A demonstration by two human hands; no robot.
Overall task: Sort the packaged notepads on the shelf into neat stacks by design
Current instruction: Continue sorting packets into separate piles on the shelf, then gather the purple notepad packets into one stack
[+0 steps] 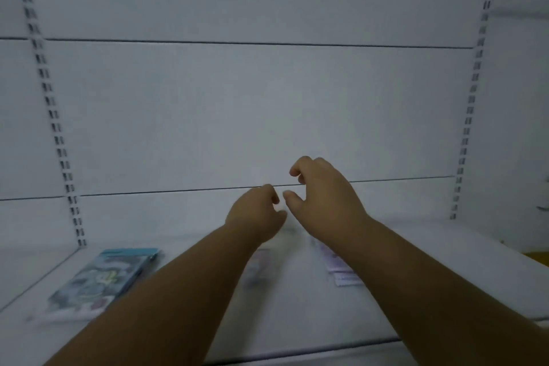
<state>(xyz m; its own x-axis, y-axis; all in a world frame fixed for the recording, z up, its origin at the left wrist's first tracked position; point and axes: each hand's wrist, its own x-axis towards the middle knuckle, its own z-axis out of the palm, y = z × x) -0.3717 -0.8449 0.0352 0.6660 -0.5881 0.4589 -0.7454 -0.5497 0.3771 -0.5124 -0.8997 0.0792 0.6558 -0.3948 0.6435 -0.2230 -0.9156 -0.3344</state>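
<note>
Both hands hover empty above the shelf, with the notepads lying flat below them.

The left hand (255, 211) and right hand (320, 190) are raised side by side, each grip loosely curled and half open, holding nothing. On the white shelf (445, 276) a blue notepad (104, 279) lies flat at the left, well apart from a pale pink notepad (341, 272) partly hidden under the right forearm; a third blurred pack (257, 266) shows between the arms. These look light, thin and fairly stiff, and their clear wrap is probably slippery, so pinching a long edge, thumb on top and fingers slid beneath, seems safest.
</note>
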